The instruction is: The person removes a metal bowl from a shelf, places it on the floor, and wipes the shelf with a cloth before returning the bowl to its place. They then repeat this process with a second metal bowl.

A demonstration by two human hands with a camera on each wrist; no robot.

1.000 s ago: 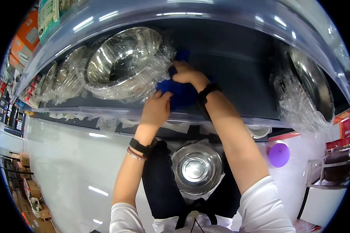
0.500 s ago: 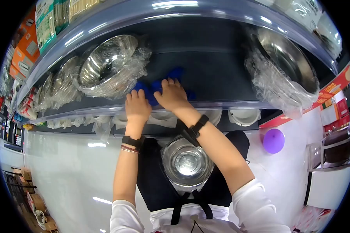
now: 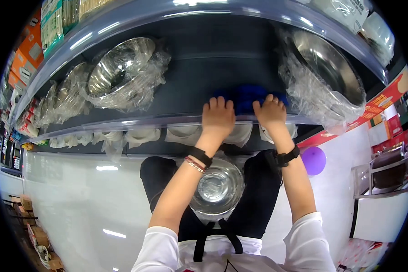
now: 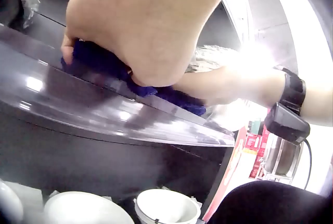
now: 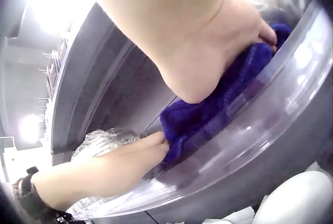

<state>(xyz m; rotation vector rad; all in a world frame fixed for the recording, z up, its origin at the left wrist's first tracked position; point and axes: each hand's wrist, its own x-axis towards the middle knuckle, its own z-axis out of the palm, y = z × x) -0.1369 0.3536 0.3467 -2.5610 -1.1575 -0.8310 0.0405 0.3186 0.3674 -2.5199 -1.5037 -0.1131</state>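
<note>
A dark blue cloth (image 3: 247, 97) lies bunched on the dark shelf (image 3: 199, 86), just behind its clear front lip. My left hand (image 3: 218, 119) reaches over the lip, palm down, fingers laid forward at the cloth's left end. On the cloth's right part rests my right hand (image 3: 272, 113), its fingers spread forward. In the right wrist view the cloth (image 5: 208, 104) runs beneath the right palm, and the left hand (image 5: 135, 154) touches its near end with the fingertips. The left wrist view shows cloth (image 4: 99, 60) under the left palm, along the lip.
Plastic-wrapped steel basins (image 3: 118, 75) stand on the shelf's left, and another wrapped basin (image 3: 328, 68) leans at the right, close to my right hand. White bowls (image 3: 143, 136) line the lower shelf. A wrapped steel bowl (image 3: 217, 186) sits between my legs. A purple balloon (image 3: 313, 161) is at the right.
Both hands and the blue cloth have moved right along the shelf, away from the left basins to near the right basin. The right hand has come forward from deeper on the shelf.
</note>
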